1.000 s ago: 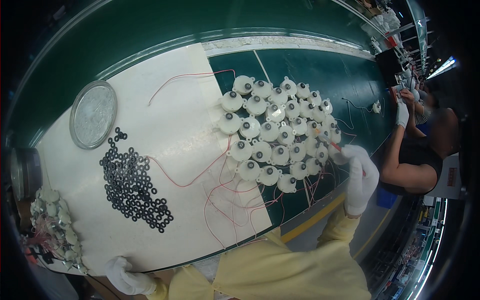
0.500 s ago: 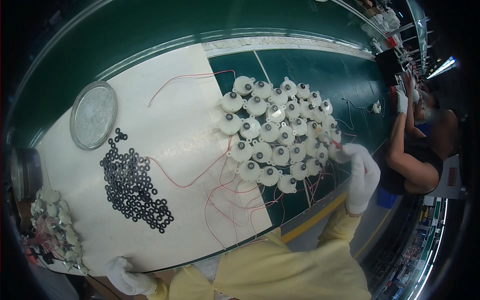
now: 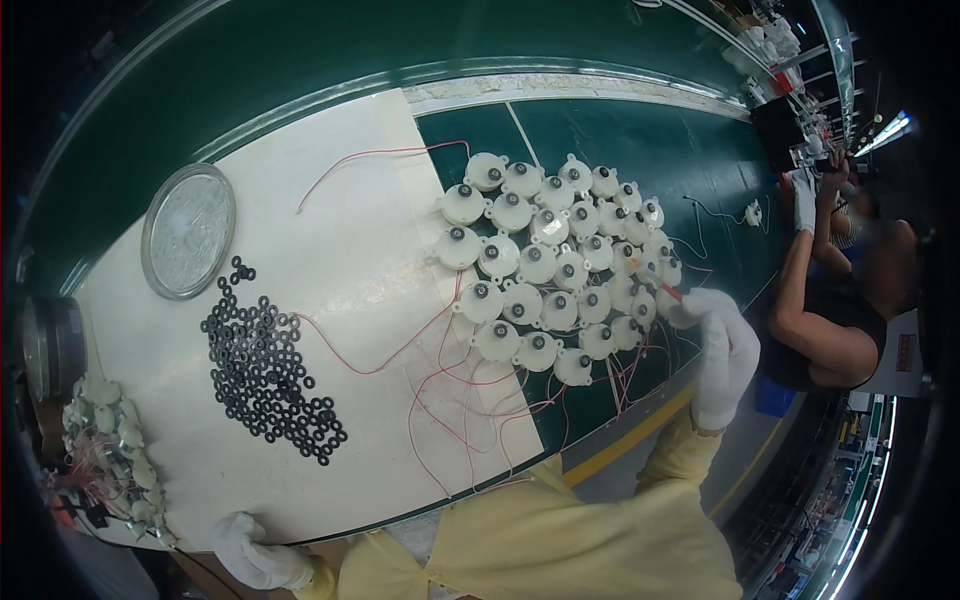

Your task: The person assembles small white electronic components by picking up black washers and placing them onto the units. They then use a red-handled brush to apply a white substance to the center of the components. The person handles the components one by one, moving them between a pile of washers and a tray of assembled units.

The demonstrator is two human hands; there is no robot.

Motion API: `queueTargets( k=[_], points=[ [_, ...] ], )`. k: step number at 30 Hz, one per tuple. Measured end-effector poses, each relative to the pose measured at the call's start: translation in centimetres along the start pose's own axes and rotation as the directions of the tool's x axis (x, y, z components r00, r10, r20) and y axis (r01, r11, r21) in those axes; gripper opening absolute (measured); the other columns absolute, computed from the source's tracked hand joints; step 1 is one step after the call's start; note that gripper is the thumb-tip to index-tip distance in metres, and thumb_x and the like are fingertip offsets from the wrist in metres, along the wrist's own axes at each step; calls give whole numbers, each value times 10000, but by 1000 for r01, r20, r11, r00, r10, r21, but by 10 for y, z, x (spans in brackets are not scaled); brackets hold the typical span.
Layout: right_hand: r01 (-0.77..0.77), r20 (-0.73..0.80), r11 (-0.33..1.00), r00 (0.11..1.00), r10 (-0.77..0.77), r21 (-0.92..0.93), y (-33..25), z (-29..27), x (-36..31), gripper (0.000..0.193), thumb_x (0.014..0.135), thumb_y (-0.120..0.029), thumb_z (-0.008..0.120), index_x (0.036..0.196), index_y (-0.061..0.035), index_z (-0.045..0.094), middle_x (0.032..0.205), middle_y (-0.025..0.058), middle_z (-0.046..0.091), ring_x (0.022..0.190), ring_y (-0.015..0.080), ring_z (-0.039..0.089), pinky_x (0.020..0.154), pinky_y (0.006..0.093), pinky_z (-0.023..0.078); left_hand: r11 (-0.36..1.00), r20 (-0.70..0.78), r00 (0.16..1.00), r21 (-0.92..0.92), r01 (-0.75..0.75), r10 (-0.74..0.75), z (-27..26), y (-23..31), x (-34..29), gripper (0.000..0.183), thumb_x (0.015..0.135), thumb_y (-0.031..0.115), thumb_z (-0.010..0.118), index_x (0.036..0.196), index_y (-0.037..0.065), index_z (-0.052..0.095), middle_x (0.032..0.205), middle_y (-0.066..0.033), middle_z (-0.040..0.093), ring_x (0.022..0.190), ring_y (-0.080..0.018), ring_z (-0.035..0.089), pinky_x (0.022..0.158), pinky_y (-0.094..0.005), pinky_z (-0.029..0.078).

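Note:
My right hand, in a white glove, is closed round a slim red-handled tool with a pale tip, perhaps a brush. Its tip is at the right side of a cluster of round white motor-like housings with side lugs. Many of these carry a black ring or hub on top, and red wires trail from them. At the table's near left edge rests my gloved left hand, fingers curled, with nothing seen in it. Small black rings lie loosely heaped on the white sheet, left of the cluster.
A round clear-looking dish stands at the far left. More white housings with wires are piled at the left edge beside a round dark container. One wired part lies far right, near a co-worker's arm.
My right hand and the tool stay almost in place, tip still at the same part of the cluster. My left hand has not moved. The co-worker's hands have shifted slightly.

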State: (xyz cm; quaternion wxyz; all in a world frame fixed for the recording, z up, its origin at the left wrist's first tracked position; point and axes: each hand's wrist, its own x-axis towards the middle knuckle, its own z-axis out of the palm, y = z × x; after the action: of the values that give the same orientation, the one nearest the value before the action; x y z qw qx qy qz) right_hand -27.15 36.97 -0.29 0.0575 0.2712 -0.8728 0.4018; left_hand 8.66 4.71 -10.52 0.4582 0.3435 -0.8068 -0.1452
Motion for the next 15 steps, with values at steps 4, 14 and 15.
queueTargets(
  k=[4,14,15],
  points=[
    [-1,-58,1000,998,1,6,1,0,-2,209,937,-68,529,993,46,695,857,128,713,927,247,633,930,370,472,999,10,999,-10,38,-38,1,4,1,213,877,96,449,872,-48,606,752,-122,532,634,-208,440,562,-315,342],
    [14,-29,1000,999,-15,-24,0,-1,-1,216,940,-82,529,991,45,697,863,120,712,957,254,631,932,365,465,1000,-9,1000,-27,10,-10,1,2,1,222,873,116,463,865,-51,608,762,-131,537,626,-200,434,557,-307,335],
    [19,-35,1000,999,-20,-24,0,-2,-1,217,941,-84,529,992,45,697,875,122,712,959,255,632,930,363,465,999,-8,1000,-23,22,-22,1,3,1,220,873,115,462,863,-50,607,763,-130,538,628,-202,436,557,-309,335]
  ],
)
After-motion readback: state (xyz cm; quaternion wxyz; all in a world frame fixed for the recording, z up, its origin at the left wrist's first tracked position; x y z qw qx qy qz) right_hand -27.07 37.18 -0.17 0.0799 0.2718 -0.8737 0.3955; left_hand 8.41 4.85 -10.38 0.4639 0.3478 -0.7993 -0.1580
